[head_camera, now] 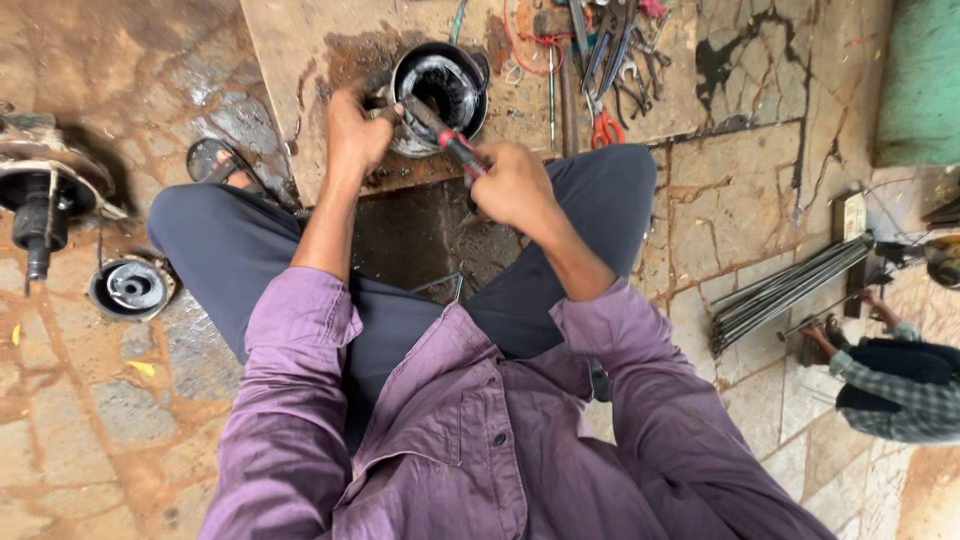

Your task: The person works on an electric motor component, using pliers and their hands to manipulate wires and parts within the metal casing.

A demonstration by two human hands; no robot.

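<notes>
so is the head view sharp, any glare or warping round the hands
Head view: soft daylight, no harsh shadows; wet glare inside the round metal housing; left hand and right hand fairly sharp; wide-lens bending at the edges.

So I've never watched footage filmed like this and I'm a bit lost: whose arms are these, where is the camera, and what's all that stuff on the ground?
The camera sits on a person's head and looks down, so you see their own purple shirt sleeves and crossed legs. Their left hand steadies a round dark metal housing on a wooden board. Their right hand grips a red-handled tool whose tip reaches into it. Behind lie loose hand tools and red-handled scissors. On the stone floor to the left sit other round metal parts; to the right, a bundle of thin rods and another person.
</notes>
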